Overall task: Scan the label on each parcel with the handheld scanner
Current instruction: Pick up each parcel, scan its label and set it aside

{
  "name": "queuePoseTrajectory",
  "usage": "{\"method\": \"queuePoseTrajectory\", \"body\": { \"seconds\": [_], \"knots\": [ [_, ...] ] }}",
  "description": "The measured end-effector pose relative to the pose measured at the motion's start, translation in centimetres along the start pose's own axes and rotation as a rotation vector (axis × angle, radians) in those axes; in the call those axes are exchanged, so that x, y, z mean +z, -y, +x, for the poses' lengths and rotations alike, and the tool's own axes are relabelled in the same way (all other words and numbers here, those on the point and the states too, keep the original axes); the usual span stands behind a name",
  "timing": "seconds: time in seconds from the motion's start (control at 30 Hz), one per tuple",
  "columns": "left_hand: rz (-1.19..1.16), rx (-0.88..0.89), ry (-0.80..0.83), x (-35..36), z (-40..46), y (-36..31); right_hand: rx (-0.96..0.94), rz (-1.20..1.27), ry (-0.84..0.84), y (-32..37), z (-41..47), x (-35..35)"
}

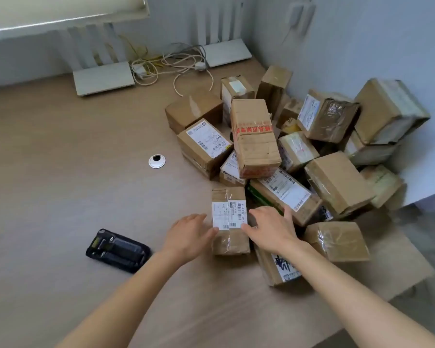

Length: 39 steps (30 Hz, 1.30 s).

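Both hands are spread with fingers loose, gripping nothing. The left hand (189,234) and right hand (271,229) flank a small parcel (230,243) lying on the desk (60,172), fingertips touching its white label (229,214). The handheld scanner (118,249) lies flat on the desk, left of the left hand, near its wrist. More parcels (312,146) are heaped beyond and right of the right hand.

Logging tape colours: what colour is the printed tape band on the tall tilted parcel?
Red print, seen on the tall parcel in the head view.
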<state>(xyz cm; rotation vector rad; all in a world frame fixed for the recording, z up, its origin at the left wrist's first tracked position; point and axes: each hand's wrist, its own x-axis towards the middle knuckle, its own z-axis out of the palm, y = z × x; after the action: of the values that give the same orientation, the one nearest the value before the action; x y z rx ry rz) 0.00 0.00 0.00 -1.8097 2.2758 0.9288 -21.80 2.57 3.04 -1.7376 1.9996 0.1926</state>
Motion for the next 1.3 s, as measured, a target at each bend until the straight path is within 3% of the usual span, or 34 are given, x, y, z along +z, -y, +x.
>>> {"method": "queuePoseTrajectory", "body": {
  "seconds": [0.33,0.67,0.8,0.93,1.3],
  "knots": [
    [-0.181,-0.008,0.025,2.0,0.6,-0.3,-0.049,0.031,-0.030,1.4,0.7,0.7],
    [-0.658,-0.130,-0.232,-1.8,-3.1,2.0,-0.076,0.425,-0.094,6.3,-0.6,-2.0],
    [-0.875,-0.059,-0.325,-5.4,-5.8,3.2,-0.099,0.537,-0.090,10.1,-1.4,-3.0],
    [-0.835,-0.025,-0.452,-8.2,-9.0,6.3,-0.187,0.542,-0.053,15.1,-2.4,-2.9],
    [-0.845,-0.343,-0.685,-9.6,-19.6,21.6,-0.467,0.283,0.077,29.3,-3.8,2.8]
  ]
}}
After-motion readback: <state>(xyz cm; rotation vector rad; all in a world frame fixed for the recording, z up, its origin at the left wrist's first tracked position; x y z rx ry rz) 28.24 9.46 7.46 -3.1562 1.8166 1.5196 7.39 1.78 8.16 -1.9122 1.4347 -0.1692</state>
